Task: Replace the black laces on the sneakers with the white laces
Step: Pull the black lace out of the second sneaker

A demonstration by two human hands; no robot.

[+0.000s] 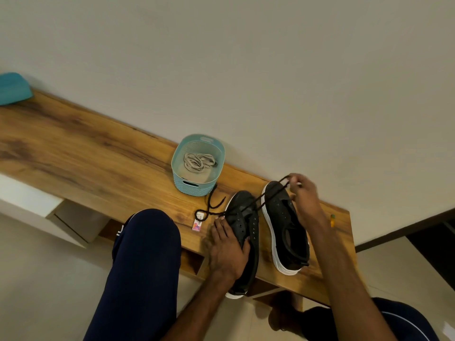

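The teal basket (204, 190) sits at the back of the tabletop (98, 156), and the white laces (198, 160) are coiled in the bottom of it. I can't see anything else in there.

Both shoes are side by side on the tabletop, just beside the basket. The left grip (227, 252) is clamped on the first sneaker (242, 217), thumb over the top and fingers down the side. The right grip (304, 193) is pinching the black lace (208, 200) up above the toe of the second sneaker (285, 230). The lace runs taut from there to the first sneaker's eyelets, and the rest trails loose across the tabletop toward the basket.

The only thing with writing on it is a small colourful card (197, 223) lying by the loose lace. The print is too tiny to read, tbh.
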